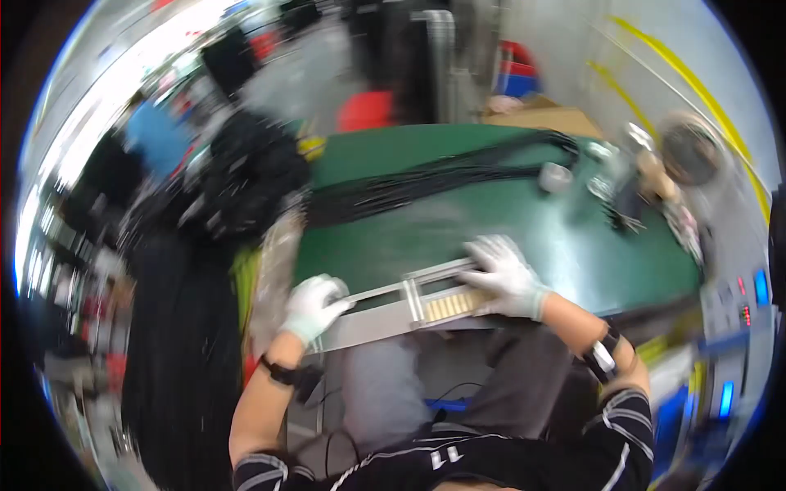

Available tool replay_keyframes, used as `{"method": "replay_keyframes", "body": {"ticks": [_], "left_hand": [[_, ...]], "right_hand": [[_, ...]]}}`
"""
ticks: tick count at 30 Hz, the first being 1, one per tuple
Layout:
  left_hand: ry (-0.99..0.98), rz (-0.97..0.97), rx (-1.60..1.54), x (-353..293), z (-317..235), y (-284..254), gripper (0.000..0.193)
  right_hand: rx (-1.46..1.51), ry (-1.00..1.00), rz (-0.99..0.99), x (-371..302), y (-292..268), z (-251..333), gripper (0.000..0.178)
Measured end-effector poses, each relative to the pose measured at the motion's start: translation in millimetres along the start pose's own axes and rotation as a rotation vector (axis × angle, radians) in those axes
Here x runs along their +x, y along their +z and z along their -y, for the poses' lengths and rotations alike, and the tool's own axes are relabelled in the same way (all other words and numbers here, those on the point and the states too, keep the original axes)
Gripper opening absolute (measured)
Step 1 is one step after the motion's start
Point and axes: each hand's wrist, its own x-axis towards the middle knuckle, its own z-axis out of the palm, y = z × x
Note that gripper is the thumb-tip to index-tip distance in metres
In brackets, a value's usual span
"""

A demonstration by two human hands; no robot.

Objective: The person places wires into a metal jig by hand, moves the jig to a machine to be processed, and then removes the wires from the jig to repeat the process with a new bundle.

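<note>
A long light-grey frame-like fixture (pixel 372 323) lies across the front edge of the green table (pixel 499 217), tilted up toward the right. It has a crossbar near its middle, and a row of several pale yellowish blocks (pixel 446 307) shows in its right part. My left hand (pixel 315 307), in a white glove, is closed around the fixture's left end. My gloved right hand (pixel 503 278) grips the right end, its fingers over the far rail and thumb toward the near side. Motion blur hides the finer detail.
A bundle of long black cables (pixel 426 180) stretches across the table's far part. A small clear cup (pixel 555 177) stands at its right end. Large black cable bundles (pixel 180 327) hang at the left. Tools (pixel 626 209) lie at the far right, near a panel with blue displays (pixel 761 288).
</note>
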Motion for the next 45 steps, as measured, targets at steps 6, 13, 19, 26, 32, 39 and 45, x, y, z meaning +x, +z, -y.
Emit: {"method": "replay_keyframes", "body": {"ticks": [6, 13, 19, 26, 32, 39, 45], "left_hand": [[0.095, -0.087, -0.004, -60, -13, -13, 0.022], [-0.301, -1.026, 0.454, -126, 70, -184, 0.026], [-0.851, -0.656, 0.316, -97, 170, -263, 0.056], [-0.672, -0.582, -0.148, -77, 233, -281, 0.043], [-0.468, -0.852, -0.874, -96, 217, -277, 0.014], [-0.400, -0.772, -0.904, -110, 223, -276, 0.020], [-0.388, -0.737, -1.002, -112, 233, -279, 0.022]], "right_hand": [[0.007, 0.285, -0.087, -16, 35, -41, 0.069], [0.066, 0.236, -0.183, -8, 44, -42, 0.066], [0.070, 0.246, -0.174, -8, 44, -45, 0.076], [0.105, 0.264, -0.162, -7, 44, -42, 0.074], [0.119, 0.301, -0.163, -9, 43, -41, 0.074], [0.106, 0.300, -0.183, -7, 42, -40, 0.073], [0.120, 0.298, -0.193, -7, 45, -42, 0.075]]}}
